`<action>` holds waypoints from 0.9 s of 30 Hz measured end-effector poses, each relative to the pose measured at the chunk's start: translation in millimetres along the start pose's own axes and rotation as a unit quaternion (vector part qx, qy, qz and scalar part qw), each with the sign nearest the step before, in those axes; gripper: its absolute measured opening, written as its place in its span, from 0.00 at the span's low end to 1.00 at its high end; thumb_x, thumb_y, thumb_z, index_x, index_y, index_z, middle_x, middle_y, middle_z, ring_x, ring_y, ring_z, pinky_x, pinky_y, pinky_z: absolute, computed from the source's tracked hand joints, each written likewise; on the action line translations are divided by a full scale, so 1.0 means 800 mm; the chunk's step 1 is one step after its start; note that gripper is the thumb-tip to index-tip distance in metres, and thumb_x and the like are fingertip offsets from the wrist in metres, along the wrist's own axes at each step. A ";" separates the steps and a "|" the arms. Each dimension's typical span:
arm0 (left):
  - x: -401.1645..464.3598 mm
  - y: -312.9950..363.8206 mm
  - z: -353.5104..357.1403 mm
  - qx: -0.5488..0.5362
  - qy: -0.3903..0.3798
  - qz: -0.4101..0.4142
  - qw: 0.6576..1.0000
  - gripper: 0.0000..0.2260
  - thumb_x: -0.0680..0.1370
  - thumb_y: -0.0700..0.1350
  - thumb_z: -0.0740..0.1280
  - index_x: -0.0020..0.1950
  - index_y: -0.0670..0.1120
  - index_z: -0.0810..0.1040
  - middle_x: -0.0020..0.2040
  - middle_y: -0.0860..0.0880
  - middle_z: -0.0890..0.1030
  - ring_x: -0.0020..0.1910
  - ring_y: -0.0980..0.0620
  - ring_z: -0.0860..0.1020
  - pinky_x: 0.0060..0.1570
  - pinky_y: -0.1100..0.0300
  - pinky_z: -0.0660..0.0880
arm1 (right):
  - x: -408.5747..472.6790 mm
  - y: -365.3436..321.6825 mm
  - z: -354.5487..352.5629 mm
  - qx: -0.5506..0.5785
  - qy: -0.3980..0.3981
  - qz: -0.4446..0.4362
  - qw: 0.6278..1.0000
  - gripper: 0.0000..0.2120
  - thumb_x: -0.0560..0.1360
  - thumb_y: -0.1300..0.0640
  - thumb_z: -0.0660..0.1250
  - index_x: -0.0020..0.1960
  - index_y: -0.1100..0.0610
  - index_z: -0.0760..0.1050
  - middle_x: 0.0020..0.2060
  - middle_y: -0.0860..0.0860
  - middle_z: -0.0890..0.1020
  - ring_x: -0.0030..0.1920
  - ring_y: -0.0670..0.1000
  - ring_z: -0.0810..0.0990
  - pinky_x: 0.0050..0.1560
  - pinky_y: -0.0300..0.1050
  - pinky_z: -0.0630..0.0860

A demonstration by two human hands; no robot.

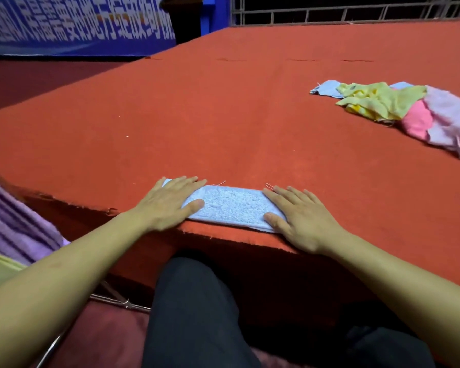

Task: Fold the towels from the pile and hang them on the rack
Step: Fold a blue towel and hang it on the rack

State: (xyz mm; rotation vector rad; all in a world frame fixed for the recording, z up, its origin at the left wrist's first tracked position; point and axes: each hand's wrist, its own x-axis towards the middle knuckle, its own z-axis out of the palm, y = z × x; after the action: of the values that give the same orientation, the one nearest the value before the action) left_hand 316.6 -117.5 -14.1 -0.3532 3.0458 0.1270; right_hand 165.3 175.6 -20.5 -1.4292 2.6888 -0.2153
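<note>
Probably a public hall or event venue: a red felt-covered table, printed blue banner at eleven o'clock, metal railing at one o'clock.

I'm pressing a pale blue towel on the red surface; the pile is showing blue, yellow, pink, lilac.
</note>
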 end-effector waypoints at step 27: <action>0.111 0.257 -0.027 -0.217 0.010 0.115 0.969 0.14 0.81 0.48 0.64 0.66 0.50 0.72 0.54 0.53 0.79 0.54 0.52 0.76 0.55 0.59 0.70 | -0.018 0.095 -0.013 0.202 0.184 0.043 0.961 0.25 0.76 0.57 0.68 0.71 0.48 0.69 0.54 0.43 0.82 0.56 0.55 0.76 0.58 0.51 0.72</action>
State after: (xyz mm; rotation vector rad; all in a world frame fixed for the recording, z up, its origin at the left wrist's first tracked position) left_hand 181.1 60.4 15.3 -0.0184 3.0446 0.8126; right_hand 109.7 230.2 -23.0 -1.2412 2.7384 -1.0513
